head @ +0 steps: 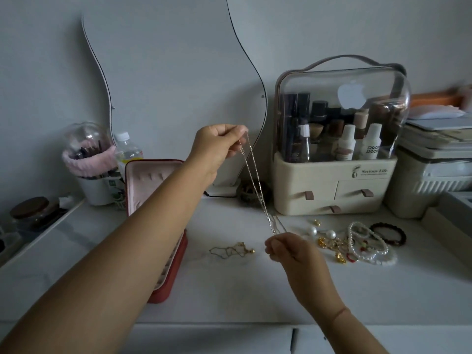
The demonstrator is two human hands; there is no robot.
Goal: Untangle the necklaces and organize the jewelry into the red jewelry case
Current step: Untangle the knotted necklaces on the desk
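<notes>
A thin silver necklace (256, 186) hangs stretched in the air between my two hands. My left hand (217, 146) is raised and pinches its upper end. Lower down, my right hand (286, 247) pinches its other end just above the white table. The red jewelry case (176, 251) stands open at the left, its pink lining facing me and my left forearm crossing in front of it. A gold chain (231, 250) lies on the table between the case and my right hand. To the right lies a heap of pearl bracelets (367, 245), gold earrings (332, 245) and a dark bead bracelet (388, 235).
A cream cosmetics organizer (334, 185) with a clear dome stands at the back right. A wavy mirror (166, 85) leans on the wall. At the back left are a brush holder (89, 159) and a bottle (126, 149). Stacked boxes (434, 169) fill the right edge.
</notes>
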